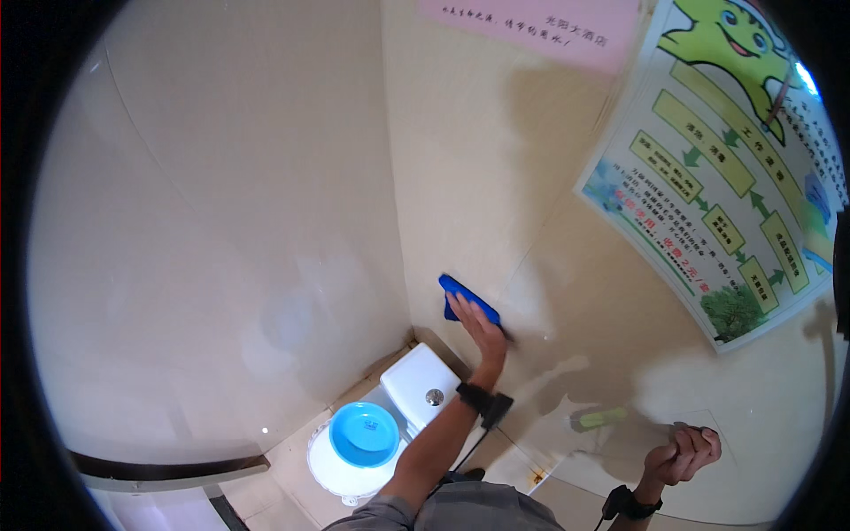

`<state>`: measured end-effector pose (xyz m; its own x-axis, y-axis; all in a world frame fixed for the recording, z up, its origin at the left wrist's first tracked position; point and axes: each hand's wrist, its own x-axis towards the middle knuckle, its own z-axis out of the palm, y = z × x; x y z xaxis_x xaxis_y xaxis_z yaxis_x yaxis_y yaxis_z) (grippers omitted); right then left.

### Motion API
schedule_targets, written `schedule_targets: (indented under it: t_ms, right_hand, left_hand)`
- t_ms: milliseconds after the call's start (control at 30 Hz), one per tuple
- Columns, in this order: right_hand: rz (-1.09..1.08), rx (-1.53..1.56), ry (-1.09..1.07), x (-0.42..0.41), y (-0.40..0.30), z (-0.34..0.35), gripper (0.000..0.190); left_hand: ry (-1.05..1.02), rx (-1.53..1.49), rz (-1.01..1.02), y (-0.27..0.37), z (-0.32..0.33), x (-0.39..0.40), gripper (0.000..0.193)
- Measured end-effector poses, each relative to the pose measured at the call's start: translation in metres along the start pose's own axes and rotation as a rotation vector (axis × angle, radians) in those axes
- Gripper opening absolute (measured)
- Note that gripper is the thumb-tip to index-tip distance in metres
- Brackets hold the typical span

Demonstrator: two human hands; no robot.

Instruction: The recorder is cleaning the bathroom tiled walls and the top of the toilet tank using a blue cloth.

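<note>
A folded blue cloth (465, 299) lies flat against the beige tiled wall, pressed there by my left hand (479, 328). Below that arm is a white toilet cistern (418, 378) with a round chrome flush button. A light blue plastic basin (364, 435) rests on the closed white toilet lid (320, 455). My right hand (687, 455) is raised at the lower right with its fingers curled; whether anything is inside it cannot be told.
A large printed poster (714, 199) with a green cartoon figure and a pink notice (531, 30) are on the wall. A green object (602, 417) is near my right hand. A dark-edged ledge (169, 470) stands at the lower left.
</note>
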<state>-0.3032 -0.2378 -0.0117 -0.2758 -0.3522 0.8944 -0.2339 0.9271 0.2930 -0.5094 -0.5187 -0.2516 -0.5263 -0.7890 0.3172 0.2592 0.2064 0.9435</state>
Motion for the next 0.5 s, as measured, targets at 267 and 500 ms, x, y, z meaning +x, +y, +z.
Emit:
schedule_targets:
  t_ms: [267,500]
  right_hand:
    - [0.014,-0.017,0.008,0.003,-0.001,-0.003,0.021]
    - [0.021,0.014,0.060,0.004,-0.006,0.002,0.016]
  left_hand:
    - [-0.111,0.024,0.629,0.224,0.007,0.102,0.054]
    - [-0.059,-0.084,0.504,0.114,-0.002,0.166,0.052]
